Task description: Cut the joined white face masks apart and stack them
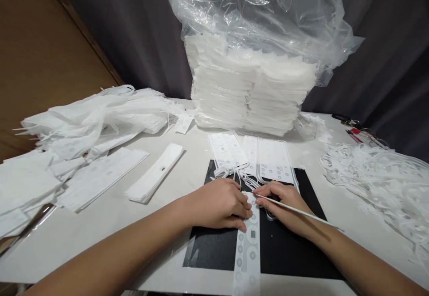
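Note:
A long white strip point(246, 260) with grey round marks and a square one lies across the black mat point(284, 251), its near end past the table edge. My left hand point(226, 204) is closed over the strip's upper left side, fingertips pressed on it. With my right hand point(279, 202) I pinch a thin pale stick point(301, 212), its tip at the strip's top edge and its length running back over my wrist. Looped white cords point(251, 180) lie just beyond both hands. Printed white sheets point(275, 157) with rounded outlines overlap the mat's far edge.
A tall stack of white sheets point(248, 90) stands at the back under a clear plastic bag point(268, 5). White sheets pile up at left point(100, 117), with a small strip bundle point(156, 173) nearer. Tangled white scraps point(378, 179) spread at right. A cardboard panel point(43, 54) stands far left.

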The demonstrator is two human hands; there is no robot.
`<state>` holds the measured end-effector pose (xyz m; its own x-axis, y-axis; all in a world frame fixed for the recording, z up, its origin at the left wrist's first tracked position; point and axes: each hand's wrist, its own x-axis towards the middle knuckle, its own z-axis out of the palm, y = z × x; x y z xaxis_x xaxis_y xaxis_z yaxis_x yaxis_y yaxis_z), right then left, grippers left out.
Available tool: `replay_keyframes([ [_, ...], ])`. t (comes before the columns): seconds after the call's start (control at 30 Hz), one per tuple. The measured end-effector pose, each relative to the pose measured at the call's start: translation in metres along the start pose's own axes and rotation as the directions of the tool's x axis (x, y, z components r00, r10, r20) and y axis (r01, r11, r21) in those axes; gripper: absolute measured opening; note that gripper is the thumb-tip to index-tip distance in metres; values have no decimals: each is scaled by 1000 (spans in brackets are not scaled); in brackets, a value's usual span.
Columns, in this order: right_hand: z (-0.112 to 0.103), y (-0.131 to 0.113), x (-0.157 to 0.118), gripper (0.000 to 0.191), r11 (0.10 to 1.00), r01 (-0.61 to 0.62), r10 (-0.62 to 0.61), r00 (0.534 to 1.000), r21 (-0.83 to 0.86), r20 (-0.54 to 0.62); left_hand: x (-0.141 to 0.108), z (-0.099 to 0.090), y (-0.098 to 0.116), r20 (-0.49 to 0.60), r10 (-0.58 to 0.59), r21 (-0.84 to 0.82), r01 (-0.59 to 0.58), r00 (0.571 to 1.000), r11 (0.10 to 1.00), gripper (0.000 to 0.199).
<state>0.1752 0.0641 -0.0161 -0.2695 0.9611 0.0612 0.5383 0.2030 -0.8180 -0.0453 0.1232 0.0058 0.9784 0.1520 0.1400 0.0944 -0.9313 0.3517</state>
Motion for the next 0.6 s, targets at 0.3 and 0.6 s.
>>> replay_keyframes([
  [0.3,0,0,0,11,1000,26,-25,999,-4,38,3,0,0,-8,-20,-77,19,1000,997,22],
  [0.6,6,6,0,13,916,317,-315,948,-245,47,3,3,-1,-23,-41,-95,39,999,995,22],
])
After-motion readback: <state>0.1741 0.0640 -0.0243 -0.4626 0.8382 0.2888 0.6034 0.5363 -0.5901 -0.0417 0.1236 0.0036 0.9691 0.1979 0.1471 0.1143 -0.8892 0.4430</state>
